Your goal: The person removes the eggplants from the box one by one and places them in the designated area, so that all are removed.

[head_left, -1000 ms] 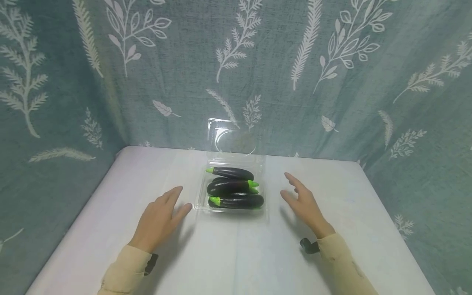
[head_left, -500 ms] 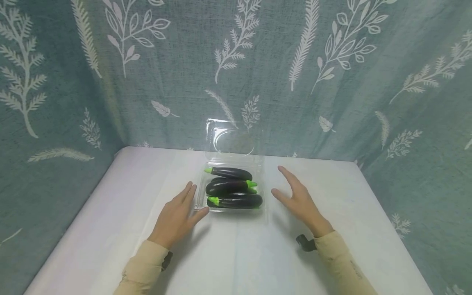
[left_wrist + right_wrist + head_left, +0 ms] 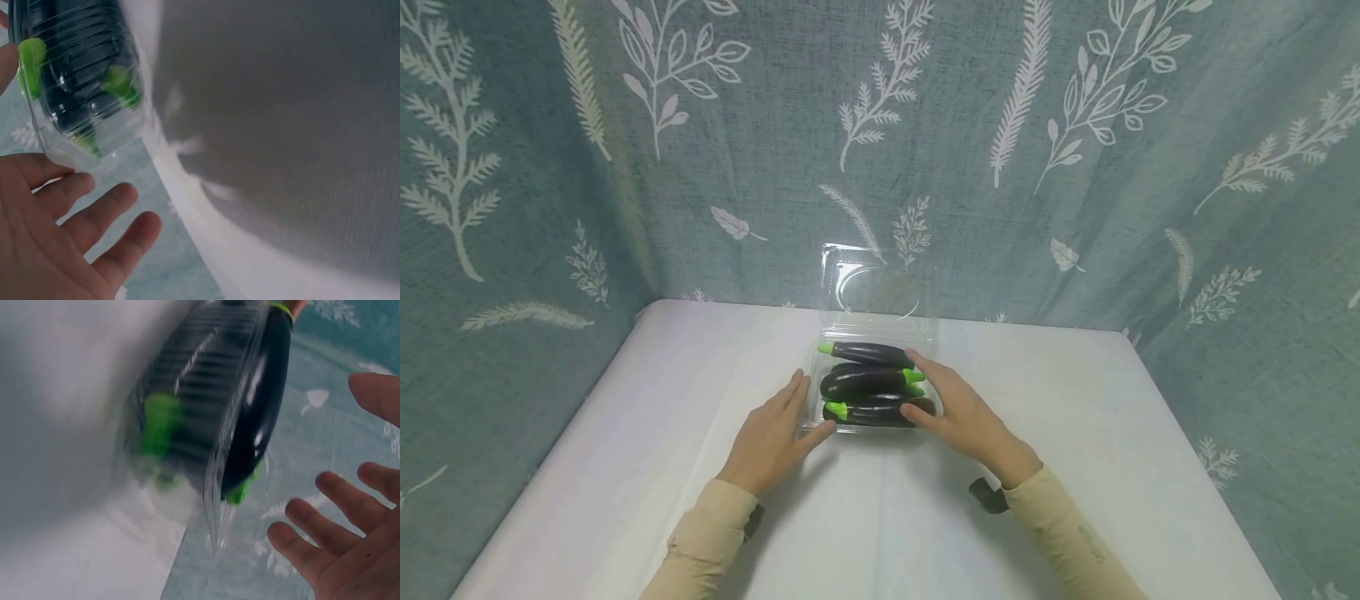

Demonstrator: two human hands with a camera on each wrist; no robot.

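A clear plastic clamshell container (image 3: pixel 868 430) with its lid (image 3: pixel 880 292) raised stands on the white table. Inside lie several dark eggplants (image 3: pixel 859 381) with bright green stems. My left hand (image 3: pixel 769 442) is at the container's left side, thumb near the front corner. In the left wrist view, the fingertips of the left hand (image 3: pixel 50 231) are right at its wall. From the right, my right hand (image 3: pixel 962 417) overlaps the container's right end, thumb over the front eggplant (image 3: pixel 876 414). Spread fingers of the right hand (image 3: pixel 356 544) show in the right wrist view, holding nothing.
The white tabletop (image 3: pixel 1120 483) extends around the container. Behind it hangs a green-blue curtain (image 3: pixel 955 108) with white leaf prints, which also closes in both sides. A dark wrist device (image 3: pixel 988 497) sits below the right sleeve.
Both hands have moved inward to the container, the left hand rightward to its left side and the right hand leftward over its right end. The container and eggplants stay put.
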